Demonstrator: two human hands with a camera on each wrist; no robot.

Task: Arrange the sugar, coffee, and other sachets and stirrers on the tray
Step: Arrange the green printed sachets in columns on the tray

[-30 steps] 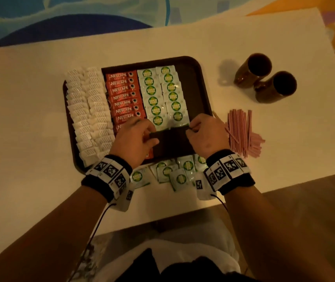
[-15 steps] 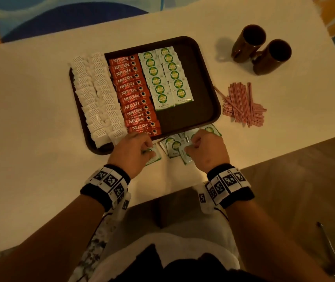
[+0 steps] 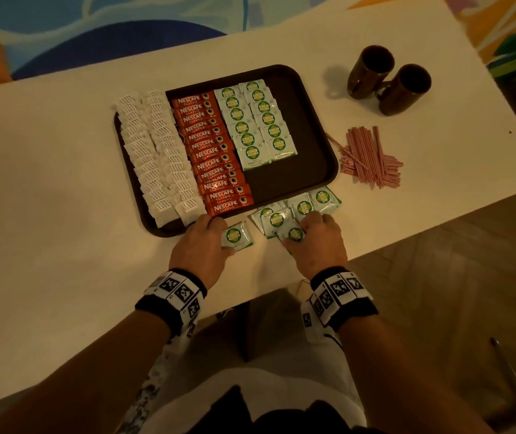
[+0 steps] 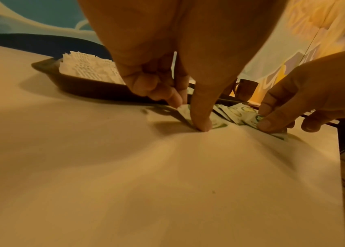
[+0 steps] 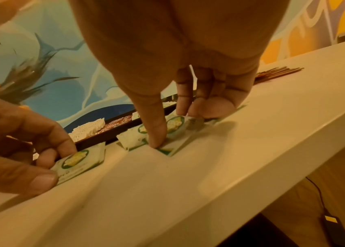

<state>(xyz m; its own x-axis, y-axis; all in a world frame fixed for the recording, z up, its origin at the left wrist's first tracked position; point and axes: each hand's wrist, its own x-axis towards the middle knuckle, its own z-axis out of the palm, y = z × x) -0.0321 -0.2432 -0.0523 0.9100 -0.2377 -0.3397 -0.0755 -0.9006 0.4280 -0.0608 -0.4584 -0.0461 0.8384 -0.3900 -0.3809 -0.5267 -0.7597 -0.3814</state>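
Note:
The dark brown tray (image 3: 319, 145) holds two columns of white sachets (image 3: 153, 151), a column of red coffee sachets (image 3: 212, 151) and two columns of green sachets (image 3: 256, 123). Several loose green sachets (image 3: 313, 202) lie on the table at the tray's near edge. My left hand (image 3: 200, 245) pinches one green sachet (image 3: 236, 236) flat against the table, thumb and fingers (image 4: 175, 100) on its edges. To its right, my right hand (image 3: 313, 242) pinches another green sachet (image 5: 175, 125) from the pile. Pink stirrers (image 3: 369, 158) lie in a heap on the table right of the tray.
Two dark brown mugs (image 3: 371, 72) (image 3: 405, 89) stand at the back right of the white table (image 3: 62, 214). The table's near edge runs just below my hands, with wooden floor (image 3: 454, 292) beyond it. The tray's right part is bare.
Both hands have drawn back from the tray's bare part to the loose green sachets at the near table edge. Each now pinches one sachet.

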